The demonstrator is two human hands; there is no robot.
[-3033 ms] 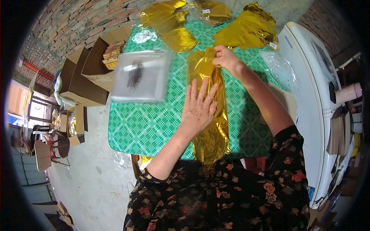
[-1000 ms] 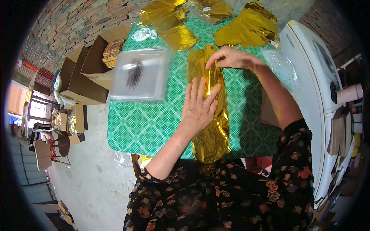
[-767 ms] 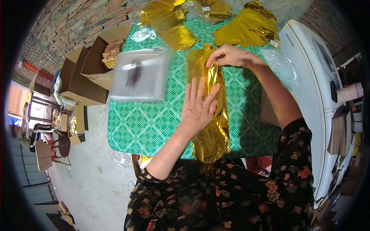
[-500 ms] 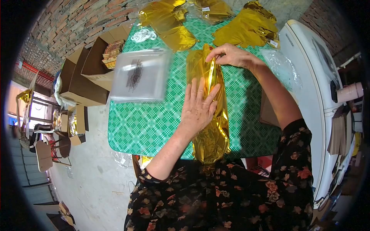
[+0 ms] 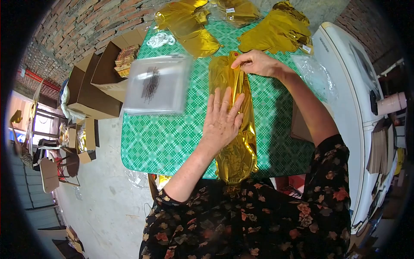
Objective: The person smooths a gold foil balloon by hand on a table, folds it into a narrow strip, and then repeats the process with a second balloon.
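A long, flat gold foil balloon [image 5: 236, 157] lies lengthwise on the green checked tablecloth [image 5: 159, 142], its near end at the table's front edge. My left hand [image 5: 222, 118] rests flat on the foil's middle, fingers spread. Near the far end, my right hand [image 5: 256, 63] pinches the foil's right side between thumb and fingers, where a fold runs along its length. To the left of the foil sits a stack of clear plastic bags [image 5: 157, 84] with dark print.
More gold foil pieces [image 5: 276, 32] lie at the back of the table, near a bundle of white string [image 5: 161, 39]. An open cardboard box [image 5: 108, 71] stands at the left. A clear plastic bag [image 5: 317, 77] and a white refrigerator [image 5: 345, 86] are on the right.
My right hand has shifted very slightly to the right and down with the pinched foil. The left hand stays in place, and the shine along the fold has dimmed.
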